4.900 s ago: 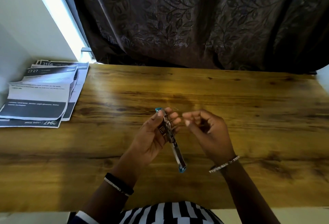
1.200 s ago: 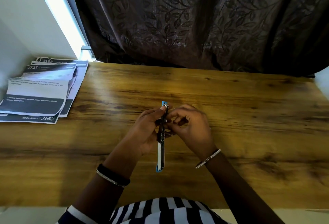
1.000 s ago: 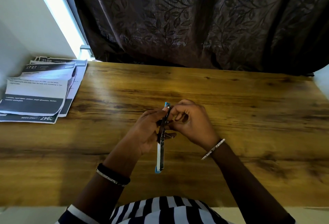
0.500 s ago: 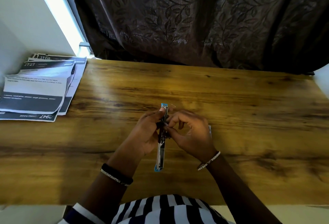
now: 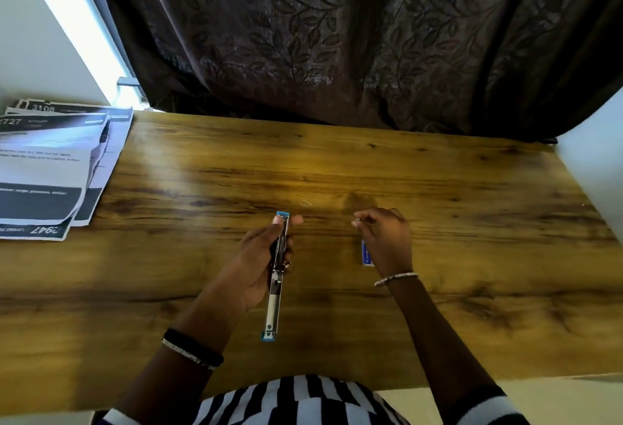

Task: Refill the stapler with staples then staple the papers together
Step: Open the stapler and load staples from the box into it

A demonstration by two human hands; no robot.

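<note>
In the middle of the frame the left hand (image 5: 259, 262) holds the stapler (image 5: 278, 276) above the wooden table (image 5: 472, 222). The stapler is opened out flat into one long, thin line, with a blue tip at the far end and another blue tip at the near end. The thumb and fingers close around its upper half, and the metal channel shows below the palm.

To the right, well apart from the stapler, the right hand (image 5: 387, 239) hovers over the table with the fingers curled loosely and the thumb and forefinger close together. I cannot tell if something small is pinched between them. Just beside this hand, partly hidden under it, a small blue staple box (image 5: 365, 254) lies on the wood.

At the upper left of the frame a pile of printed papers (image 5: 50, 168) rests on the table's corner, far from both hands. A dark curtain with a leaf pattern (image 5: 337, 36) fills the top of the frame.
</note>
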